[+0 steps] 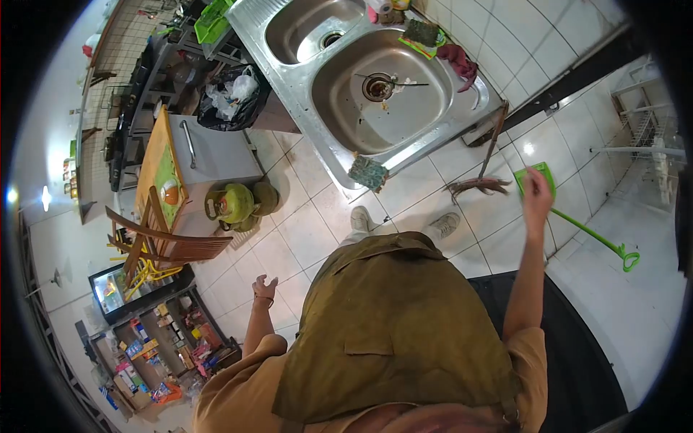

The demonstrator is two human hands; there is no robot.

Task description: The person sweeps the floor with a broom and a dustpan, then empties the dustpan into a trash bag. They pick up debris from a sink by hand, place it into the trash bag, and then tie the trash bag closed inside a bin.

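Note:
My left hand hangs over the tiled floor beside my apron, holding nothing, with its fingers loosely apart. Out to the right, my right hand has its fingers curled in, and no object shows in them. In this view it overlaps the green dustpan, whose long handle runs off to the lower right. Close by is a broom with reddish-brown bristles. In front of me is a steel double sink; dark food scraps lie around its larger drain. A worn green scouring pad rests on the sink's near corner.
A dark red cloth and another scouring pad lie on the sink's back edge. Leftward stand a bagged trash bin, a green gas cylinder, a wooden chair and a cabinet. A white rack stands right.

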